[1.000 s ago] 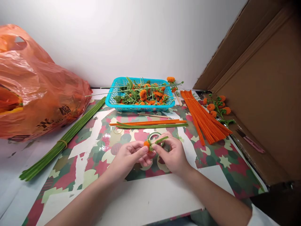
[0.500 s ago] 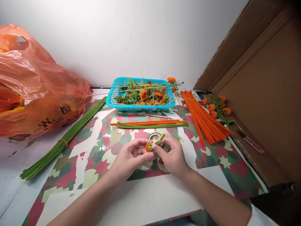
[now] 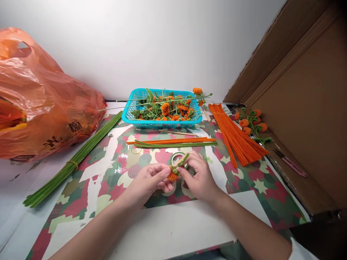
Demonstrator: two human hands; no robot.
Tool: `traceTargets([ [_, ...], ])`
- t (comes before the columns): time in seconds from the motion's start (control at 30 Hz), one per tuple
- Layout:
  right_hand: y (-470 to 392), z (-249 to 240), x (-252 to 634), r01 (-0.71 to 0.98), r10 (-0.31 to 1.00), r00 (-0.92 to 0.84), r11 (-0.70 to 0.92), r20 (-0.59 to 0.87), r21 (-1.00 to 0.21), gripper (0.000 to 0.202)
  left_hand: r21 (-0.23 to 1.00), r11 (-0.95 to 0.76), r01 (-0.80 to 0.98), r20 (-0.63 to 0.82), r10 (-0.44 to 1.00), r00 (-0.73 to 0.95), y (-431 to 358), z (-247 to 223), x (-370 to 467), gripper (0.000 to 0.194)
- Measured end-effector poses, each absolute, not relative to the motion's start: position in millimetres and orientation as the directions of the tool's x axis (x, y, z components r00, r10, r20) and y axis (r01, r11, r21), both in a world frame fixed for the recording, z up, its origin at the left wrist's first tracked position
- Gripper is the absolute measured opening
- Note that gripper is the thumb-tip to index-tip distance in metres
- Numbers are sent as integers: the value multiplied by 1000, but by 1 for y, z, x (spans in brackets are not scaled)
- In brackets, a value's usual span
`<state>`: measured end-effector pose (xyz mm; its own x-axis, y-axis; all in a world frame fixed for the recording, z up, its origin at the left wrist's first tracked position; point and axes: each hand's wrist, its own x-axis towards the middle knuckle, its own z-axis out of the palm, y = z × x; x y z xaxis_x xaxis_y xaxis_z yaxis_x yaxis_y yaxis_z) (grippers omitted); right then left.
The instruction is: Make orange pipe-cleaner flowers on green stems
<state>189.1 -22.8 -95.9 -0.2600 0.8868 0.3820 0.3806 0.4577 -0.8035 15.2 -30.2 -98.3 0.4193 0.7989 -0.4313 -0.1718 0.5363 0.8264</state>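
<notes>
Between my two hands is a small orange pipe-cleaner flower (image 3: 172, 176) with green pieces at its base. My left hand (image 3: 153, 177) pinches the flower's green part with thumb and forefinger, its other fingers curled below. With thumb and fingers closed, my right hand (image 3: 197, 173) grips the green pipe-cleaner stem (image 3: 185, 159), which points up and to the right. Just behind the fingers a roll of tape (image 3: 175, 156) lies on the table, partly hidden by the flower and my right hand.
A blue basket (image 3: 162, 124) of orange flowers and green pieces stands at the back. Green pipe cleaners (image 3: 78, 157) lie left, beside an orange plastic bag (image 3: 48, 94). Orange pipe cleaners (image 3: 235, 137), finished flowers (image 3: 253, 124) and a pink cutter (image 3: 292, 164) are right. Loose strips (image 3: 176, 143) lie before the basket.
The orange flower head has tipped downward and shows more fully. My left thumb has moved up onto the green base, and the left fingers have shifted lower. My right hand keeps its grip.
</notes>
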Motion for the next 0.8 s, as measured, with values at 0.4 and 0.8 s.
traceTargets([
  [0.4,-25,-96,188,497,869,-182,485,460,-719,15,936,328,-128,-283,918,279,-33,-93,17,32],
  [0.8,-26,-94,189,456,859,-248,511,448,-728,14,878,456,-145,-359,827,433,-32,-94,13,44],
])
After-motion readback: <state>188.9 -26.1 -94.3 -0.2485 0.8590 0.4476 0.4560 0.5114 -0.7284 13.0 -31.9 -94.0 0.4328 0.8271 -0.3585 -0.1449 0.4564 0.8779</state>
